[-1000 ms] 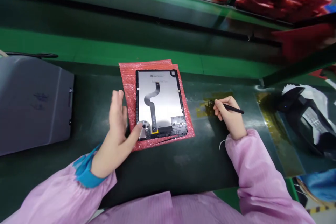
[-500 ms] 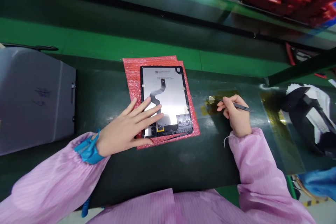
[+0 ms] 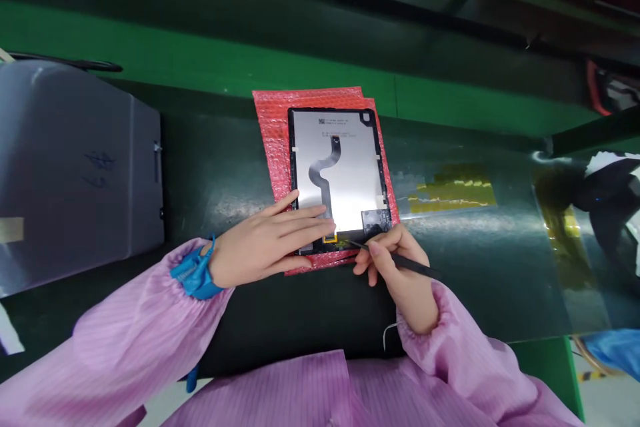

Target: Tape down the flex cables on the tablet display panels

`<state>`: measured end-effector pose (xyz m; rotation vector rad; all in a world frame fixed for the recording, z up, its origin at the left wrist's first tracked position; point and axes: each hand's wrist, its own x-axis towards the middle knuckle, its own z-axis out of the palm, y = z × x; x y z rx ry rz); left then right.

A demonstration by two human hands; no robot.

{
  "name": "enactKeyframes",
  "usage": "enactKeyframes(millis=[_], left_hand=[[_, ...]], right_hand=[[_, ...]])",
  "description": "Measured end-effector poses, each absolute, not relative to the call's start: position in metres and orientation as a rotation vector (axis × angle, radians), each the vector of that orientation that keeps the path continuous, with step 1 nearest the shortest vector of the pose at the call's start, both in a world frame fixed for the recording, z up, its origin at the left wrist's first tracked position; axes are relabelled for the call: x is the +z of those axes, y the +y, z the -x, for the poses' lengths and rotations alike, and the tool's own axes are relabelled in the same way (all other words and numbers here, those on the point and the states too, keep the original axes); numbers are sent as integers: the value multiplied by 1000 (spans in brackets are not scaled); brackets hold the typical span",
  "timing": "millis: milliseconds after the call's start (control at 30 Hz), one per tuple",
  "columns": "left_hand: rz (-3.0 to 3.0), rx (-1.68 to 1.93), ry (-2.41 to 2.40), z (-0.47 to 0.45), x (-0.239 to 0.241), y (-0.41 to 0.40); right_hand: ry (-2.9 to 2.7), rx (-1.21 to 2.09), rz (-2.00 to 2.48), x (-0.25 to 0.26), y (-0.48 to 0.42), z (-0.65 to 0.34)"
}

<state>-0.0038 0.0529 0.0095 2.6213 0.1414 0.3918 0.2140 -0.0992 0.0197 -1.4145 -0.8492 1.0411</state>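
Observation:
A tablet display panel (image 3: 350, 173) lies back-side up on red bubble wrap (image 3: 273, 127), showing a silver back, a grey flex cable and a black frame. My left hand (image 3: 265, 243) rests flat on its lower left corner, fingers stretched out across the panel's bottom edge. My right hand (image 3: 400, 267) pinches black tweezers (image 3: 400, 261) like a pen. Their tip points at the panel's lower edge, close to a small yellow piece by my left fingertips.
A grey metal box (image 3: 75, 167) stands at the left on the dark green mat (image 3: 475, 260). Strips of yellow tape (image 3: 453, 190) stick to the mat right of the panel. A black device (image 3: 610, 207) sits at the far right. Green conveyor rails run behind.
My right hand has carried the tweezers from the yellow tape at the right over to the panel's lower edge. My left hand stays pressed on the panel. The camera view has shifted.

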Motion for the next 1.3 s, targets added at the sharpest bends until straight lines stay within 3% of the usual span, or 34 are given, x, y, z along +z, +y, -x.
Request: enactKeyframes(millis=[1300], left_hand=[[-2595,401,177,1,9,47]], right_hand=[[-906,1027,1506,22,-93,-204]])
